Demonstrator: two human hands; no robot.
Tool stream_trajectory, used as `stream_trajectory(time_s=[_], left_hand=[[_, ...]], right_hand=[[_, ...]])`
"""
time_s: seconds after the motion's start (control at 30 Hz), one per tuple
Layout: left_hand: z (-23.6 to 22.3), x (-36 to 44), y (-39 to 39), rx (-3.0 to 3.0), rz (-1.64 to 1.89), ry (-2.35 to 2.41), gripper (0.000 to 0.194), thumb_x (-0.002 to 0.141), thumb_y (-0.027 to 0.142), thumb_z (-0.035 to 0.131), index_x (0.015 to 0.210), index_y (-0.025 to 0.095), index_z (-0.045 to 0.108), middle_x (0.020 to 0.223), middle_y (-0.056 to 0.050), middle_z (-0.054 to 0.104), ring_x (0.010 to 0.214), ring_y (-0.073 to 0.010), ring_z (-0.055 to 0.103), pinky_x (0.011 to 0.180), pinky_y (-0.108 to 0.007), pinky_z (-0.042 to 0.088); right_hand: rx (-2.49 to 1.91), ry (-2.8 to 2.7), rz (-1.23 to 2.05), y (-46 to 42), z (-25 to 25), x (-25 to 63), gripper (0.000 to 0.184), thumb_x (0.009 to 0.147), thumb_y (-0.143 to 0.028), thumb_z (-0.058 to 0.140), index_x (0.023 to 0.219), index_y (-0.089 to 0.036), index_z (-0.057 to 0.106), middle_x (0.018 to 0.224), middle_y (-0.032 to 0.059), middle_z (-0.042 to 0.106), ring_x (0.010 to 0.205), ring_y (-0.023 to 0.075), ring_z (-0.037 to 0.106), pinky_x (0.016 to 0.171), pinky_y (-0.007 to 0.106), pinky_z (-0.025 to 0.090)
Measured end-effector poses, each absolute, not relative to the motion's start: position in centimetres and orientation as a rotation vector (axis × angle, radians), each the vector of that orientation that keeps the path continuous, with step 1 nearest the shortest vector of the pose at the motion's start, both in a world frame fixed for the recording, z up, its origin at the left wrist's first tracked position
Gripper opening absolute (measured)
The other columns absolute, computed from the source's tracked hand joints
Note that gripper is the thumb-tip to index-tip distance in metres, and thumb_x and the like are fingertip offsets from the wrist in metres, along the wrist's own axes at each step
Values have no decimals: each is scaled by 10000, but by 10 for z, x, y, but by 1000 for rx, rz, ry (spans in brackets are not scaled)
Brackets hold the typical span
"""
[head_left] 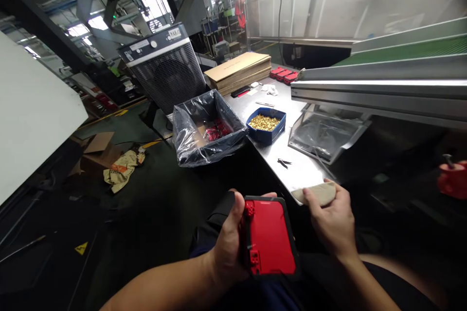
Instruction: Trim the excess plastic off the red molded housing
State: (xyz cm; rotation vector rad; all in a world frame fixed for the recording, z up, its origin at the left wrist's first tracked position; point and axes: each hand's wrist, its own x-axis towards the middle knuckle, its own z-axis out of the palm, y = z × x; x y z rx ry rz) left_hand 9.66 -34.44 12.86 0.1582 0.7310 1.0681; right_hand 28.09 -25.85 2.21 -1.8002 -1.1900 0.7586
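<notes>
Two hands work low over the lap of a seated person: the left hand (228, 248) is closed round the left edge of a red plastic panel (270, 238) with a dark rim, thumb laid across its upper left corner, while the right hand (333, 223) pinches a flat, pale beige pad (316, 193) between thumb and fingers. The panel lies face up, its long axis running away from the body and tilted slightly to the right, so its far end points toward the pad. The pad sits just beyond and to the right of the panel's top corner, near it but apart, resting at the near edge of a steel worktable (292, 155).

Farther out on that table lie a small dark tool (283, 162), a blue bin of brass-coloured parts (265, 124) and a clear plastic tray (323, 136) under a conveyor frame (379, 90). A box lined with a plastic bag (207, 129) stands at the table's left, holding more red pieces. Flat cardboard sheets (239, 70) and three red parts (283, 74) sit at the far end, with a grey floor cooler (164, 65) behind.
</notes>
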Motion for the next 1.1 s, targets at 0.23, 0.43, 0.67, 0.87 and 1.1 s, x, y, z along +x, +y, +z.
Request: stream_trajectory(time_s=[0.23,0.43,0.67,0.87,1.1], left_hand=[[133,94,-348,476,1086,807,1003,648,878,687,1345,164,592,1162,-151,649,985,-252,620,898,-354,481],[137,83,-341,1101,1170,901,1007,623,841,722,1400,223,549,1253,-154,595,1111,-313,600,961,-368,503],[136,69,-336,1665,1205,939,1087,569,268,988,1510,272,445,1365,-186,570,1152,-386,621,1043,-459,513],[132,72,-330,1736,1334,918,942,571,270,989,1418,201,582,1305,-208,630,1204,-393,587,1079,-452,474],[134,71,-329,1739,1296,905,1051,444,139,1018,1404,192,593,1282,-197,663,1185,-380,608,1153,-461,401]], right_hand=[[-1881,-1442,617,-201,-20,291,578,794,-564,530,1139,-113,638,1131,253,625,1132,436,545,987,558,441],[-1917,-1366,548,-192,-11,298,683,788,-504,612,1252,-4,583,1301,358,488,1248,517,432,1061,678,354],[-1272,-1384,1206,-287,81,281,570,879,-648,583,1246,-213,620,1187,122,699,1077,277,684,921,390,586],[-898,-1448,1383,-331,120,273,629,756,-535,809,1294,-290,595,1301,78,662,1210,281,634,1054,381,533],[-959,-1379,1444,-327,120,273,338,958,-470,587,1236,-281,625,1228,57,692,1089,206,681,932,252,572]])
